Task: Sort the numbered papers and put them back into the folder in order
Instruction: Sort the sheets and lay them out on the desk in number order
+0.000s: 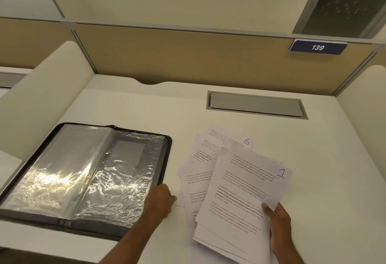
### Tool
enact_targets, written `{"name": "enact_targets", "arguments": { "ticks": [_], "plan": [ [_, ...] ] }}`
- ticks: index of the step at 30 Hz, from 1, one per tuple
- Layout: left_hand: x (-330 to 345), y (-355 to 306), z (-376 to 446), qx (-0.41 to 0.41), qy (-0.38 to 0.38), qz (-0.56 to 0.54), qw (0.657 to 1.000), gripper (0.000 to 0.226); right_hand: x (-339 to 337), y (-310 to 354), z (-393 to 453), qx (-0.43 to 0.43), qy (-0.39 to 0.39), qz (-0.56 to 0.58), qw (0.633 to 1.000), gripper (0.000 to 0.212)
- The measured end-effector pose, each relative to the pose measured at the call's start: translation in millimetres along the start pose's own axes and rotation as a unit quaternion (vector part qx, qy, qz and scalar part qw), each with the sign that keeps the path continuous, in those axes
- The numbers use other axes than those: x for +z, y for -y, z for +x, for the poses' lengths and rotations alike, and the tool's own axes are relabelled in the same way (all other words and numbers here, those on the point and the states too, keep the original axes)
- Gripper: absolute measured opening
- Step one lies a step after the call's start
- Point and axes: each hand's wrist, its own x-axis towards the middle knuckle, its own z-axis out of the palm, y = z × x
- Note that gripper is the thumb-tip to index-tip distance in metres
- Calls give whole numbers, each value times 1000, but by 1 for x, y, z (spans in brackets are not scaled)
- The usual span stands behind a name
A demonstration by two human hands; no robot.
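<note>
An open black zip folder [167, 144] with shiny clear plastic sleeves lies on the left of the white desk. To its right, several printed sheets are fanned out; one at the back is marked 6 [229, 138]. My right hand [278, 228] grips a small stack at its lower right edge, thumb on top; the top sheet [244, 188] is marked 1. My left hand [161, 199] lies between the folder's right edge and the loose sheets, fingers curled at a paper's left edge; whether it pinches the paper cannot be told.
The desk [323, 169] is a cubicle with cream side partitions and a tan back panel carrying a blue tag reading 139 [318, 47]. A grey cable flap [255, 104] is set into the desk at the back right.
</note>
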Motion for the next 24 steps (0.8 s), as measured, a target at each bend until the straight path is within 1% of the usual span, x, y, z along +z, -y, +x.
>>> {"name": "enact_targets", "arguments": {
  "ticks": [2,3,5,6,7,9,11,12,14,17,21,24],
  "plan": [
    [1,-1,-3,3,-1,3,1000,34,0,0,0,0,1,-4,1000,37],
    [1,-1,-3,16,-5,27,999,38,1,0,-1,0,2,-4,1000,37],
    [1,-2,-5,38,-11,75,996,40,0,0,-1,1,1,-7,1000,36],
    [1,-2,-6,41,-11,75,996,41,0,-1,-1,1,1,-8,1000,36],
    [1,-3,-5,35,-3,53,998,42,0,-1,-1,0,2,-7,1000,36],
    [1,-7,-6,8,31,-72,997,46,-1,-1,-1,0,3,-4,1000,37],
    [-2,-15,-10,-17,89,-201,975,46,-1,-1,-2,2,5,2,1000,39],
    [-2,-18,-12,-18,112,-245,963,43,-1,0,-2,4,5,5,1000,39],
    [0,-20,-12,-9,125,-283,951,34,-1,0,-1,6,7,8,1000,39],
    [4,-18,-10,1,88,-297,951,28,0,2,-3,9,7,9,1000,38],
    [-14,-13,-13,56,21,-318,946,30,0,3,-5,8,2,8,1000,36],
    [-40,-6,-17,73,-39,-367,926,25,-1,2,-3,16,-3,1,1000,35]
  ]
}}
